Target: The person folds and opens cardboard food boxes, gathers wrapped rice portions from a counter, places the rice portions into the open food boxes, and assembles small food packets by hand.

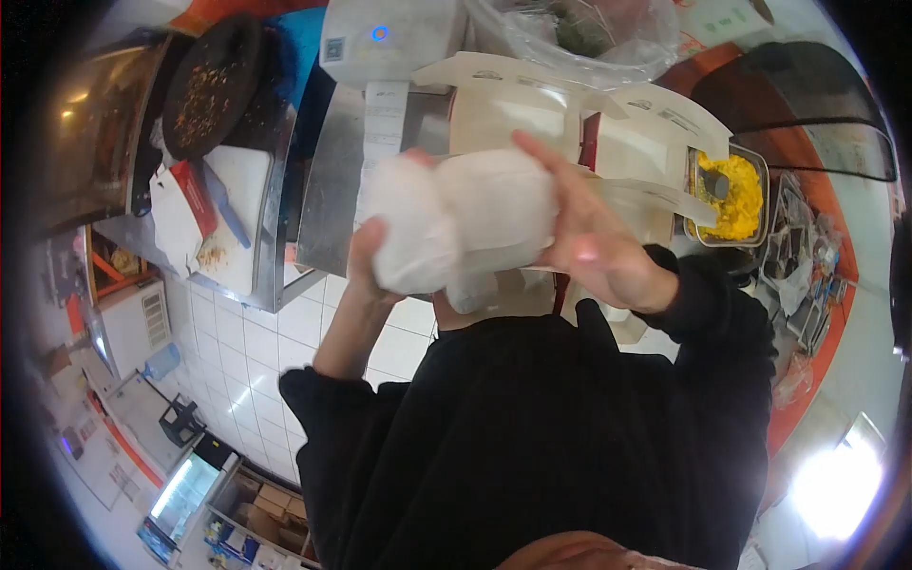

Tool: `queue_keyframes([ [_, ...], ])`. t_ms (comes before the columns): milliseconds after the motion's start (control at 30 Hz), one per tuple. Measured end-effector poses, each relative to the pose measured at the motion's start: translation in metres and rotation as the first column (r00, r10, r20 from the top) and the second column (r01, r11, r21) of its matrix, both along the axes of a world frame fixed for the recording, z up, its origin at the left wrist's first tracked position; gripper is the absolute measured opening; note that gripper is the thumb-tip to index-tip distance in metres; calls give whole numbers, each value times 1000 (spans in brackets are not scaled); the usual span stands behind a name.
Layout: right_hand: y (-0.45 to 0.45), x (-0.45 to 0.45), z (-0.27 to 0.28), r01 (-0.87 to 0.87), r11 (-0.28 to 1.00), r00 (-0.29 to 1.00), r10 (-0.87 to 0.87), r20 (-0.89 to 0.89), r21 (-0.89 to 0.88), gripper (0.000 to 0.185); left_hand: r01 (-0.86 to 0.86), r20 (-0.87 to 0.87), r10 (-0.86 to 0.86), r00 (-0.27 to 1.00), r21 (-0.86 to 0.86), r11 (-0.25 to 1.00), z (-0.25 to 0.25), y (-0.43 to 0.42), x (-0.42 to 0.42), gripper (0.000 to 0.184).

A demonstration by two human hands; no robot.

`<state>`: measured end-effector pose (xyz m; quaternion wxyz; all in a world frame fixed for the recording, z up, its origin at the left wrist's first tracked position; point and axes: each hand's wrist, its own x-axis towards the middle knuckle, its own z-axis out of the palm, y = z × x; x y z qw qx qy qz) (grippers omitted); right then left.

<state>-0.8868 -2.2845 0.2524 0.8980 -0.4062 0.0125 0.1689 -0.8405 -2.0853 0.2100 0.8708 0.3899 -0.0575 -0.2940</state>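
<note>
Two white paper-wrapped bundles are held up side by side in front of my chest, touching each other. My left hand (369, 255) grips the left wrapped bundle (413, 233), with the thumb on its near side. Around the right end of the other wrapped bundle (499, 201) curls my right hand (594, 242), a finger reaching over its top edge. What is inside the paper is hidden. Below and behind them stand cream cardboard boxes with raised flaps, among them a box (513, 109) at the back and a second box (655, 123) to its right.
A white printer (370, 47) with a hanging receipt (385, 119) stands at the back. On the left, a knife (226, 204) lies on a white cutting board (252, 176) beside a dark pan (211, 90). A metal container of yellow food (736, 204) sits on the right.
</note>
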Motion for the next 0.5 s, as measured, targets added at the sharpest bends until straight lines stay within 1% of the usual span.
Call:
queue_keyframes([
  [33,-8,-1,2,15,1000,1000,-15,2,-3,71,115,-77,-111,991,52,992,14,-17,3,80],
  [67,-18,1,2,38,961,998,-52,-44,-273,68,232,-154,-216,964,96,968,22,-31,7,79],
  [100,-29,0,4,43,852,991,-102,-84,-521,64,307,-209,-302,930,-7,952,21,-43,12,66],
  [133,-41,-1,11,61,851,990,-119,-79,-522,64,324,-204,-318,926,-5,946,21,-54,17,66],
  [200,-74,-1,28,134,862,940,-267,-214,-488,61,243,-311,-203,928,94,965,18,-73,29,61],
  [233,-98,-2,25,169,884,953,-259,-157,-437,61,231,-365,-191,911,69,971,10,-73,43,58],
  [267,-125,0,21,197,903,963,-252,-98,-382,62,233,-360,-192,913,73,970,4,-69,61,58],
  [333,-179,8,16,118,913,975,-180,-127,-390,62,394,-288,-359,888,74,916,-2,-57,97,53],
  [367,-199,15,10,127,914,975,-187,-120,-386,62,400,-283,-364,887,80,913,-1,-56,112,53],
  [400,-215,22,3,-8,851,963,-136,-234,-525,62,454,-193,-411,891,374,809,0,-56,125,51],
  [433,-227,26,-5,-161,759,931,-96,-353,-630,62,431,-123,-469,874,640,636,1,-56,134,50],
  [467,-235,26,-23,-167,763,934,-82,-349,-625,62,420,-122,-458,881,647,636,-8,-61,140,50],
  [500,-241,27,-51,-246,740,914,-37,-403,-626,61,501,-184,-524,832,656,565,-25,-68,142,50],
])
